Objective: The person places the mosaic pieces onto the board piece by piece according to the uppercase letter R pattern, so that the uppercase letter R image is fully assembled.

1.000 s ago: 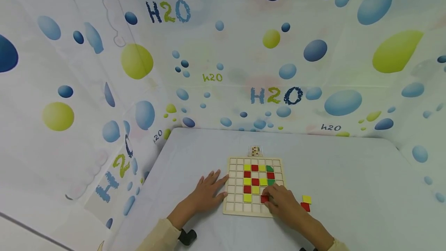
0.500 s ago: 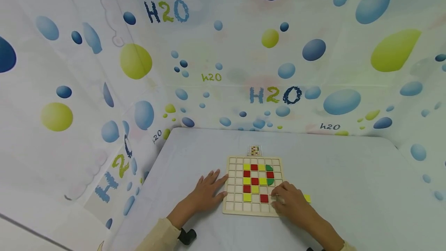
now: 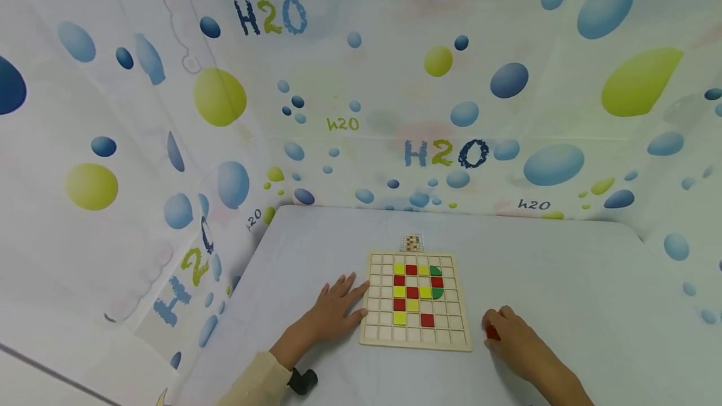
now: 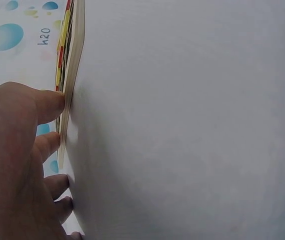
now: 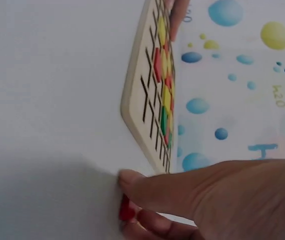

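Note:
A wooden grid board (image 3: 387, 333) lies on the table with red, yellow and green tiles set in some of its squares. Against the board's left edge rests my left hand (image 3: 334, 313), fingers extended, thumb and index touching the rim. To the right of the board my right hand (image 3: 516, 340) pinches a red tile (image 5: 127, 209) between thumb and fingers, low at the tabletop. A lone red tile (image 3: 427, 320) sits in a lower square of the board. The yellow tile seen earlier at the right is hidden, apparently behind the right hand.
Just behind the board lies a small pattern card (image 3: 412, 242) with a coloured grid. A white cloth (image 3: 564, 274) covers the table. A printed curtain (image 3: 361, 80) with bubbles and H2O lettering stands behind and to the left.
My right hand has left the red tile in its lower square, moved right off the board and taken hold of another red tile. The left hand stays at the board's edge.

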{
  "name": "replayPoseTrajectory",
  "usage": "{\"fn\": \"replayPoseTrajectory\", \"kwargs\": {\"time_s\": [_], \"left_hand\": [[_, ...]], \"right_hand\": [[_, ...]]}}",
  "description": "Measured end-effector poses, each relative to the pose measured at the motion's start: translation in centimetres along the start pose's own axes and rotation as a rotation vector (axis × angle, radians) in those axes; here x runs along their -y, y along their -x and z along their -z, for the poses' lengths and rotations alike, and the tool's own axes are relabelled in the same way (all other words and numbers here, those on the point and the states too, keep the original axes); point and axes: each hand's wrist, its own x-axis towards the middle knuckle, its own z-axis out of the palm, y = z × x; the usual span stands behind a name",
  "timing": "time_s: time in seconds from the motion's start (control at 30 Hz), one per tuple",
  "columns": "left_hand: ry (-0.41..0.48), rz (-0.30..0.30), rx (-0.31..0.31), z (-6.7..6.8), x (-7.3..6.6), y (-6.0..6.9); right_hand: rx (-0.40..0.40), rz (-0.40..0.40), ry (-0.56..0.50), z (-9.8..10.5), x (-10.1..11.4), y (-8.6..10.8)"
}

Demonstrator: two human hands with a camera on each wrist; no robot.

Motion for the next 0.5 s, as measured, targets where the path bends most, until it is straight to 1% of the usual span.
{"fn": "replayPoseTrajectory", "kwargs": {"time_s": [0.17, 0.23, 0.4, 0.5], "left_hand": [[0.004, -0.002, 0.006, -0.2, 0.2, -0.1], [0.001, 0.000, 0.003, -0.3, 0.3, -0.1], [-0.003, 0.010, 0.002, -0.5, 0.5, -0.2], [-0.004, 0.012, 0.003, -0.5, 0.5, -0.2]], "right_hand": [[-0.082, 0.047, -0.042, -0.8, -0.3, -0.3], [-0.102, 0.061, -0.060, -1.0, -0.4, -0.5], [-0.106, 0.093, -0.118, -1.4, -0.8, -1.2], [-0.100, 0.079, -0.136, -1.6, -0.8, -1.5]]}}
